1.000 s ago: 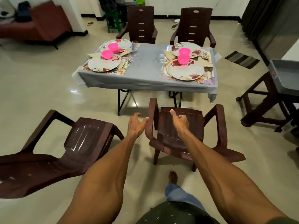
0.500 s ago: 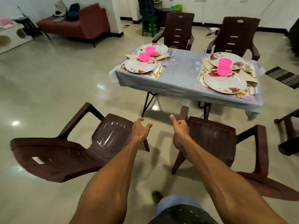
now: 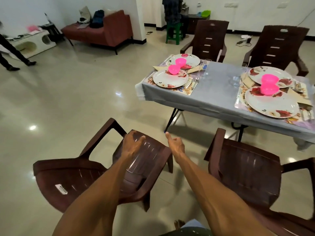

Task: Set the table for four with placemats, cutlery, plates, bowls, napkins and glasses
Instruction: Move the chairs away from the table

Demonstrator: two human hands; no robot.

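1. Now, both arms reach forward over the floor, and the left hand (image 3: 132, 144) hovers above the seat of the near-left chair (image 3: 95, 169), fingers spread and loosely curved, holding nothing; whether it touches the seat I cannot tell.
2. Over on the other side, the right hand (image 3: 176, 146) hangs between the two near chairs, thumb stuck up, fingers loosely curled on nothing.
3. Just to its right stands the near-right chair (image 3: 245, 171), facing the bench (image 3: 216, 92), which wears a grey cloth.
4. Up on the bench, four floral plates sit in two pairs on placemats: near-left plate (image 3: 167, 80), far-left plate (image 3: 188, 60), near-right plate (image 3: 271, 103), far-right plate (image 3: 271, 74).
5. Pink bowls ride on the plates: one left bowl (image 3: 173, 69), another (image 3: 180, 62), and on the right a bowl (image 3: 270, 88) with a second (image 3: 270, 79) just behind it.
6. Between the pairs stand clear glasses (image 3: 236, 80); cutlery (image 3: 194, 80) lies beside the near-left plate, and a folded napkin (image 3: 194, 69) rests near the far-left one.
7. Across the bench, two more brown chairs (image 3: 209, 40) stand at the far side.
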